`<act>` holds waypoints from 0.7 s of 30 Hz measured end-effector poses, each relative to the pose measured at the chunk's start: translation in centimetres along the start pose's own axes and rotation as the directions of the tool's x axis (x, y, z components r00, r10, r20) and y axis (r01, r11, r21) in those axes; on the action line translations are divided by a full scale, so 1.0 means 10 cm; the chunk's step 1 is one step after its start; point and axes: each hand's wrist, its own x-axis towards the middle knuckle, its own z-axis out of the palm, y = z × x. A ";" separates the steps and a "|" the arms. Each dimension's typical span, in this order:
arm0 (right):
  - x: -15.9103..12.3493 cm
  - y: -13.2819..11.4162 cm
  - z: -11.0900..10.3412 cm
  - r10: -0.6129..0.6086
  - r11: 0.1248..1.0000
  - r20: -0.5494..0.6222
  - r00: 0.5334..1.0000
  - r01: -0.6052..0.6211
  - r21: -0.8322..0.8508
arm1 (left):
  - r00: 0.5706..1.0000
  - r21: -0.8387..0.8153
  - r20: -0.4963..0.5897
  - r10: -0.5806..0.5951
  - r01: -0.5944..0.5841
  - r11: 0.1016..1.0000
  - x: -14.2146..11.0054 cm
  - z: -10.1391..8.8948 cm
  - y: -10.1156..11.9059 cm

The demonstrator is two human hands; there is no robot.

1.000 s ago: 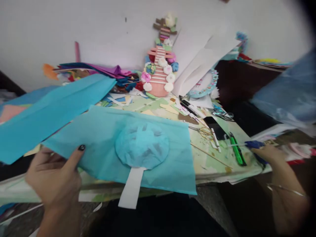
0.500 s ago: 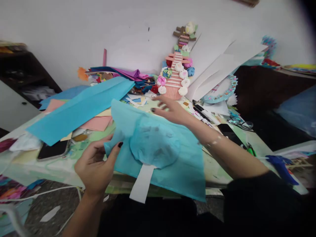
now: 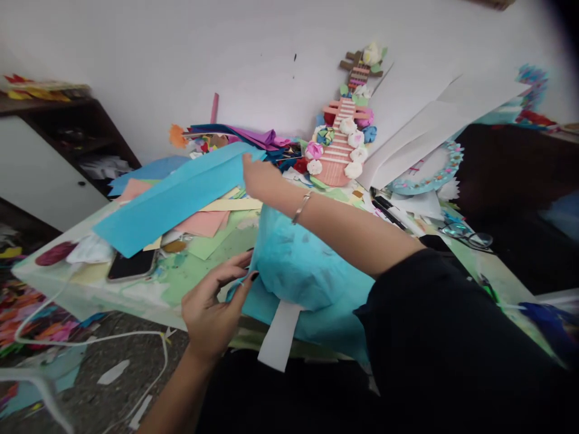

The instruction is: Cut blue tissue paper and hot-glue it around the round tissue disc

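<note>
A sheet of light-blue tissue paper [image 3: 316, 328] lies at the table's front edge, with a rounded, blue-covered form [image 3: 298, 265] bulging from it. A white paper strip [image 3: 280, 337] hangs from the form's lower edge. At the sheet's left edge, my left hand [image 3: 217, 304] pinches the paper between thumb and fingers. My right hand [image 3: 265, 179] reaches across above the form to the right end of a long folded piece of blue paper [image 3: 181, 202]. The right fingers are mostly hidden behind the back of the hand, and I cannot tell whether they grip the paper.
Against the wall stands a pink guitar-shaped craft [image 3: 337, 157] with paper flowers. Left on the table are a phone [image 3: 132, 264] and pink paper [image 3: 203, 222]. Pens [image 3: 389, 211], glasses [image 3: 479, 240] and a decorated round piece [image 3: 425, 172] lie at right. A white cable [image 3: 90, 340] hangs at left.
My right hand has moved left from above the tissue sheet to the folded blue paper. The left hand keeps the sheet's edge. The view has turned slightly left.
</note>
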 end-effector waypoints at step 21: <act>-1.30 1.70 -0.25 0.596 0.745 -0.220 0.772 -0.429 0.511 | 0.792 -0.022 0.413 0.450 -0.485 0.874 -0.39 0.08 0.10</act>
